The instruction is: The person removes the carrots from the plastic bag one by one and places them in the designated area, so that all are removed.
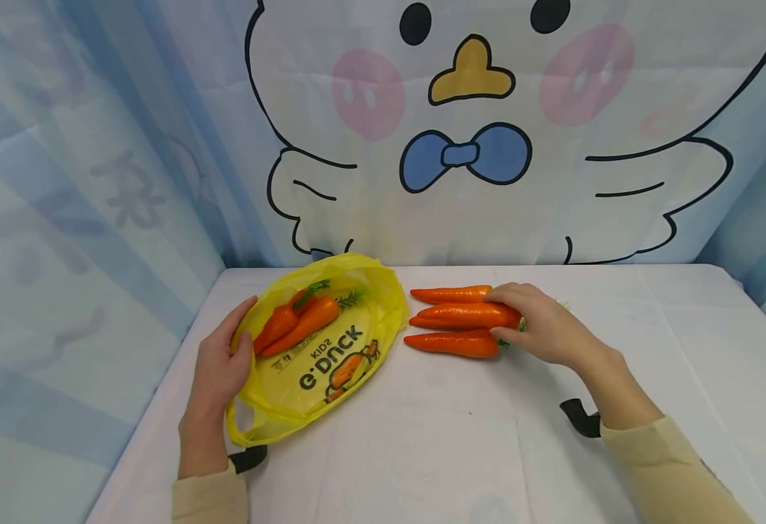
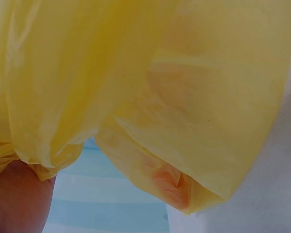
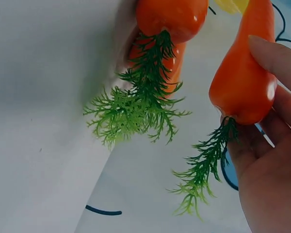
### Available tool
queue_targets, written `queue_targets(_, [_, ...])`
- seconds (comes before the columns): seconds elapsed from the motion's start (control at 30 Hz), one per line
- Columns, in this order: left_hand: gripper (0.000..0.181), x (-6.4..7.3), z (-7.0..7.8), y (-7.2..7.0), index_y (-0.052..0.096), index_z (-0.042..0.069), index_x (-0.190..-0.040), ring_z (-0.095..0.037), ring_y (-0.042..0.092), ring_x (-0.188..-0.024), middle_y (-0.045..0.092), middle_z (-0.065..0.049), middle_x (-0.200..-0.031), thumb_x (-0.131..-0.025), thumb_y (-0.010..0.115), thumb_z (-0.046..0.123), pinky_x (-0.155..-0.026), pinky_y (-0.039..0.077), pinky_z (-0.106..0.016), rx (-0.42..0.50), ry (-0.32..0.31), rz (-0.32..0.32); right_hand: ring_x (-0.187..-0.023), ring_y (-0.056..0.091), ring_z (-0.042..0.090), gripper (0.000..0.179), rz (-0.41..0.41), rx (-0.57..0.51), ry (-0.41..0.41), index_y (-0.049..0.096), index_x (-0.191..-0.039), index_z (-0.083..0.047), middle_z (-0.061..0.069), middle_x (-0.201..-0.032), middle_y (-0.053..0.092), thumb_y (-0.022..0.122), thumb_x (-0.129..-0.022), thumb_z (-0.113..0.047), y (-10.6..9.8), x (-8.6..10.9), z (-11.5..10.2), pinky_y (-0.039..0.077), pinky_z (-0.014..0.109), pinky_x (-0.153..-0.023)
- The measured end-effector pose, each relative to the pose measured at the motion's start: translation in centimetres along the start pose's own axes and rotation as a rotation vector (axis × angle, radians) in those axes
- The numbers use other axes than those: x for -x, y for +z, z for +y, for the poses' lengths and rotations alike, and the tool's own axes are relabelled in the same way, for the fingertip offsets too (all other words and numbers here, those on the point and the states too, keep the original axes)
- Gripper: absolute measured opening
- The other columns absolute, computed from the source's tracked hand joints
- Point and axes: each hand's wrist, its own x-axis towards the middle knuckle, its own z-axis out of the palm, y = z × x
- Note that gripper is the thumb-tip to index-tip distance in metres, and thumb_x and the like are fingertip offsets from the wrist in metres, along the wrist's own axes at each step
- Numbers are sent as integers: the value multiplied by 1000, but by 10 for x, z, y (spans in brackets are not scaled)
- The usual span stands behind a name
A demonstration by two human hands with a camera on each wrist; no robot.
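My left hand [image 1: 222, 367] holds a yellow plastic bag [image 1: 278, 411] by its left rim, thumb on the inner side and fingers outside. The bag's mouth gapes, showing orange toy carrots [image 1: 307, 324] with green tops inside. Up close in the left wrist view, the yellow film [image 2: 223, 111] hides most of that hand. On the right, three toy carrots point left, side by side. My right hand [image 1: 546, 324] pinches the middle carrot [image 1: 468, 316] near its leafy end. The right wrist view shows this carrot [image 3: 245, 92] between thumb and fingers, apart from the other two carrots [image 3: 172, 17].
A white cloth covers the table [image 1: 422, 451]. Behind it hangs a curtain [image 1: 487, 218] printed with a cartoon duck, and another light blue curtain [image 1: 62, 291] borders the left side. Black straps [image 1: 579, 418] show beside both wrists.
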Motion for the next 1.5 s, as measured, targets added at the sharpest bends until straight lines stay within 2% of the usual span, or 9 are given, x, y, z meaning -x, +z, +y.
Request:
queue_targets(0.4, [53,-1,-1,1,43,14,-155,-35,39,-141,43,-12,-155,-103,42,2,-114,32,-56,8,26,6,-122,51,37,45,1,2,-6,64,-130,-5,17,-132,58,78,-88,-13,18,9,-9,44,57,-103])
queue_targets(0.77, [53,0,0,1,42,14,-155,-35,38,-141,43,-12,-155,-103,42,3,-114,32,-56,7,22,6,-115,55,28,41,1,46,-124,67,-123,-8,5,-121,64,81,-85,-13,34,14,-17,48,51,-100])
queue_targets(0.97, [54,1,0,1,42,16,-156,-35,37,-142,42,-11,-156,-103,42,3,-114,31,-56,6,9,0,-110,58,28,41,20,99,-176,68,-119,-5,7,-118,65,84,-82,-13,43,17,-19,51,48,-96])
queue_targets(1.5, [54,0,0,2,41,15,-156,-35,37,-142,41,-11,-156,-103,42,4,-114,31,-56,1,4,-7,-110,59,31,43,24,203,-192,68,-117,-3,10,-117,63,85,-80,-13,59,20,-18,53,48,-93])
